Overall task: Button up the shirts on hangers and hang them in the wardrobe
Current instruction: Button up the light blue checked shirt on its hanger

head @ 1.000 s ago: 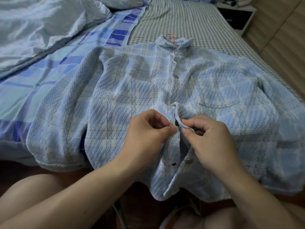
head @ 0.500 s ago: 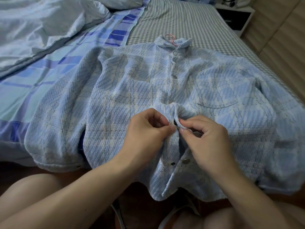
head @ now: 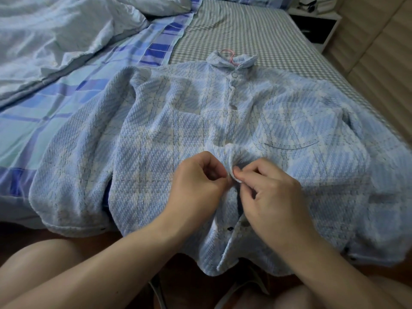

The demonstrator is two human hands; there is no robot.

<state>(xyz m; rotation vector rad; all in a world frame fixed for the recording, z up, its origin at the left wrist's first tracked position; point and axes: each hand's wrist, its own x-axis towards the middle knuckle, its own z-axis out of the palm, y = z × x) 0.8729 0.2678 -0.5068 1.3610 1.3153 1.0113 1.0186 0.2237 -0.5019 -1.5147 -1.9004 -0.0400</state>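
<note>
Both hands have closed in since a second ago, the dark gap between the two front edges now covered at the fingertips. A person's left hand [head: 198, 184] and right hand [head: 269, 197] meet at the middle of a pale blue plaid shirt [head: 156, 141] spread face up on the bed [head: 245, 30]. Fingers of both hands are curled, each pinching an edge of the shirt's front opening; the fingers [head: 243, 175] of the right hand hold a small white fold of cloth against those of the left. Beyond the fingers, three buttons [head: 233, 106] run up to the collar, where a pink hanger hook [head: 229, 55] shows. Nearer than the fingers, a lower button [head: 245, 224] lies just under the right hand, beside a dark snap, with the front still parted at the hem. Left of the fingers, beyond the shirt's sleeve, lies a rumpled duvet [head: 55, 34].
</note>
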